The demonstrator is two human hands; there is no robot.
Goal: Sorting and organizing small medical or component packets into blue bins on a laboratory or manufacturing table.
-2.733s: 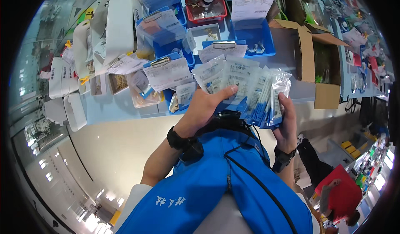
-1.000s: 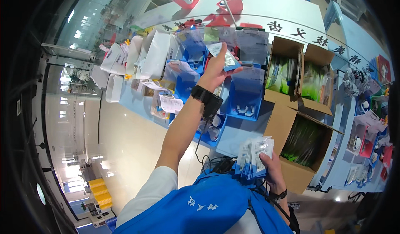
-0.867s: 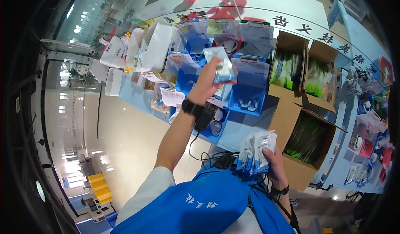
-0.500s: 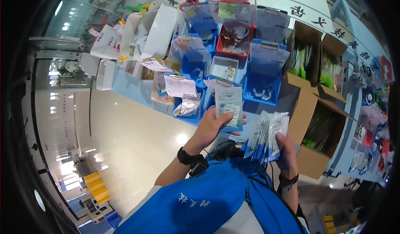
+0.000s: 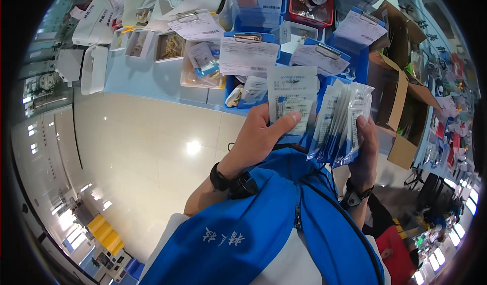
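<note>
My left hand (image 5: 259,135) is closed on a flat white-and-blue packet (image 5: 292,89), its thumb pressed across the front. The packet stands nearly upright, its printed side toward me. Close beside it, my right hand (image 5: 367,145) grips a fanned bundle of similar packets (image 5: 337,120) in clear, shiny wrapping, with blue lower ends. The thumb lies on the bundle's right edge, while the other fingers are mostly hidden behind it. Just beyond both hands, a blue bin (image 5: 231,93) holds a small white packet and a pale piece, and a clipboard with a paper slip (image 5: 248,56) leans over it.
Blue bins, a red bin (image 5: 310,11) and small white trays (image 5: 138,44) crowd the light-blue table (image 5: 147,77). More clipboards (image 5: 319,56) rest on the bins. Open cardboard boxes (image 5: 403,150) stand to the right. A white tub (image 5: 94,69) sits at the table's left end.
The view has shifted, bringing the bins and clipboards nearer. My two hands have come closer together, so the single packet now stands right next to the bundle.
</note>
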